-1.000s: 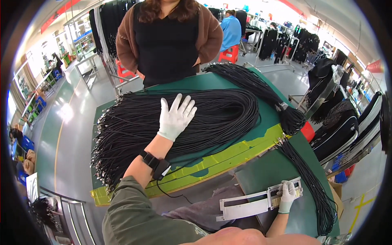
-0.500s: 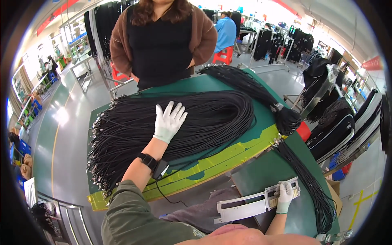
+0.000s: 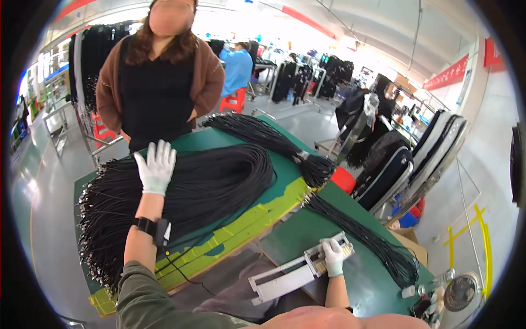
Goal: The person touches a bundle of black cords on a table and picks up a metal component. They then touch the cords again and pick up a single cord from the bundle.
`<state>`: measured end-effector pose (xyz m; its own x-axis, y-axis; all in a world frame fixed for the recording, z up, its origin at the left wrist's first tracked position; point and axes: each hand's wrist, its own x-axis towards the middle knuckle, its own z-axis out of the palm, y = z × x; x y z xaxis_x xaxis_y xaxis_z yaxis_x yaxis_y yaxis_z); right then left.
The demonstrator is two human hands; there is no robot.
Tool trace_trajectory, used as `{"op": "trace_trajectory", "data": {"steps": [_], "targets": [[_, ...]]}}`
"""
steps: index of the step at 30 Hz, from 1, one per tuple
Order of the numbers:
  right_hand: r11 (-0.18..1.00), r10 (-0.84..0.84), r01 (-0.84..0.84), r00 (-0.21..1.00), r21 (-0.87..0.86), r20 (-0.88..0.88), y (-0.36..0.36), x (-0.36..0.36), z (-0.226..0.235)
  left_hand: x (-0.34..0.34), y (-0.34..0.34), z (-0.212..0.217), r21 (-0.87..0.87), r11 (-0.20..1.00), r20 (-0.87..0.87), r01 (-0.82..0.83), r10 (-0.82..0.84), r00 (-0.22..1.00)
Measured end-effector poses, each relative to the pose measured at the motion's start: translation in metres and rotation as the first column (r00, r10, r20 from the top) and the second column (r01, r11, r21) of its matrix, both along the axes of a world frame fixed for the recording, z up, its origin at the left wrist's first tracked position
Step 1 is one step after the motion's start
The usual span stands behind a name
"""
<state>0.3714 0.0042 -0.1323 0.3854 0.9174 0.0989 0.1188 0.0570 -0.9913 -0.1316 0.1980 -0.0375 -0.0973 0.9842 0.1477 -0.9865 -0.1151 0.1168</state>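
Observation:
My left hand (image 3: pixel 156 169), in a white glove, is raised with its fingers spread over the far side of a big looped bundle of black cords (image 3: pixel 219 183). It holds nothing; whether the palm touches the cords I cannot tell. Small shiny ends (image 3: pixel 90 219) crowd the bundle's left side. At the near right, my right hand (image 3: pixel 333 257), also gloved, has its fingers closed on one end of a long silvery metal frame (image 3: pixel 285 286) with a flat plate. A black band with a small box (image 3: pixel 162 232) and a thin cable is on my left wrist.
Another cord bundle (image 3: pixel 257 131) lies along the far right of the green table (image 3: pixel 298 230), and a thinner one (image 3: pixel 361 236) runs down its right side. Yellow-green tape (image 3: pixel 241 230) covers the front edge. A person (image 3: pixel 159 82) stands across the table; racks (image 3: pixel 383 170) stand at right.
The view has swung to the right and up. My left hand has shifted toward the far left part of the cord bundle. My right hand keeps its hold on the metal frame.

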Motion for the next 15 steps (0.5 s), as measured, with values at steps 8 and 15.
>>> {"op": "trace_trajectory", "data": {"steps": [8, 15], "targets": [[0.998, 0.05, -0.05, 0.999, -0.031, 0.001, -0.002, -0.003, -0.01, -0.093, 0.049, -0.103, -0.203, 0.975, 0.285, -0.093, 0.15, 0.947], [0.999, 0.018, -0.018, 1.0, -0.039, -0.012, -0.01, -0.001, -0.005, -0.012, -0.028, 0.056, 0.143, 0.982, -0.03, -0.127, 0.132, 0.991]]}}
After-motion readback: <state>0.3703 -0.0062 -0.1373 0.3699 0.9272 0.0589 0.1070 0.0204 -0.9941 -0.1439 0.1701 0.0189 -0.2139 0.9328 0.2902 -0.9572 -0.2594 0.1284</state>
